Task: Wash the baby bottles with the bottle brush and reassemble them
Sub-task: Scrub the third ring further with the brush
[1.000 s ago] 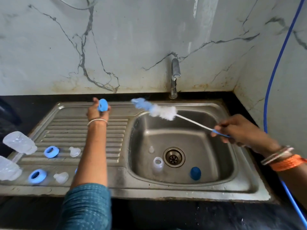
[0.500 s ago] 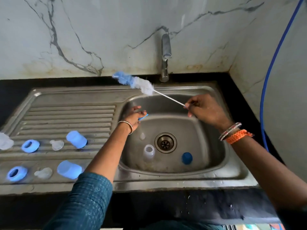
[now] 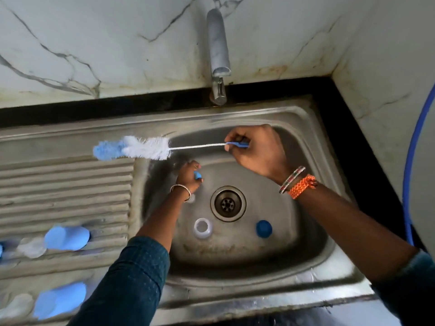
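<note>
1. Over the sink basin (image 3: 313, 147), the right hand (image 3: 256, 151) has its fingers curled round the blue handle end of the bottle brush (image 3: 146, 150), gripping it firmly
2. From that hand the thin white stem runs out toward the left, level with the sink's back edge, and ends in white bristles tipped with a blue tuft that reaches past the basin, above the ribbed draining board (image 3: 66, 184)
3. Just below the bristles, the left hand (image 3: 188, 176) is down inside the basin with its fingers bent round a small blue piece (image 3: 198, 175) – only a sliver of it shows, so what part it is cannot be told
4. Nearer the body than the left hand, a clear ring-shaped part (image 3: 203, 228) stands on the basin floor beside the drain (image 3: 227, 203), and a blue cap (image 3: 264, 228) lies on the drain's other side, under the right forearm
5. Left of the left arm, on the draining board, two blue caps lie blurred – one (image 3: 67, 238) farther from the body, one (image 3: 60, 300) nearer – each with a cloudy clear piece just to its left (image 3: 31, 248)
6. Beyond the right hand the tap (image 3: 217, 50) stands against the marble wall, its spout over the basin's rear; no water shows running from it
7. Right of the right arm a blue hose (image 3: 414, 161) curves down along the side wall
</note>
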`<state>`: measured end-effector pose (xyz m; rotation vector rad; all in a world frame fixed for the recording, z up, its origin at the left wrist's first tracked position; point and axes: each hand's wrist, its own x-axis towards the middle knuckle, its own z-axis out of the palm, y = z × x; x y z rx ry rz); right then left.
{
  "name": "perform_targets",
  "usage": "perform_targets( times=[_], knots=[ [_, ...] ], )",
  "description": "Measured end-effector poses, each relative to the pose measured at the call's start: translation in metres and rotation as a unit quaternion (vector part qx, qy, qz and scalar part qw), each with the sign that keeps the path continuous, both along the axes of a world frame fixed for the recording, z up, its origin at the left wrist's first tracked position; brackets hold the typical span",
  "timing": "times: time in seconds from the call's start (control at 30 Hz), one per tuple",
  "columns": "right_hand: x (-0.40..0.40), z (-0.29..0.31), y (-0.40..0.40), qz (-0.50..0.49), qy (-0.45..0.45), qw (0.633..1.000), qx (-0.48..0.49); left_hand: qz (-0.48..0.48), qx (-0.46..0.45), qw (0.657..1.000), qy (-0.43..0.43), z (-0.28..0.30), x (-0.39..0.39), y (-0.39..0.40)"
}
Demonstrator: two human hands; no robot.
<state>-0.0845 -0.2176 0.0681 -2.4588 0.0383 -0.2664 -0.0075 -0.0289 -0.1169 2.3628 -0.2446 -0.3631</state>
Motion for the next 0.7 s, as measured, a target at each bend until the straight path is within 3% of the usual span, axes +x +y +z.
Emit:
perform_targets(
  times=[0.27,0.57,0.7],
  knots=[
    [0.000,-0.017,-0.005,0.003,-0.001,0.999,0.050,-0.022,0.071,0.997,0.012,-0.024,0.002,0.010],
    [-0.012,-0.021,-0.024,-0.040,0.011,0.992,0.118,0.074,0.002,0.997,0.035,-0.010,-0.013,0.025],
    [-0.029,-0.015,-0.031,-0.058,-0.002,0.986,0.157,0.119,0.030,0.990,0.063,-0.006,-0.032,0.034]
  ],
)
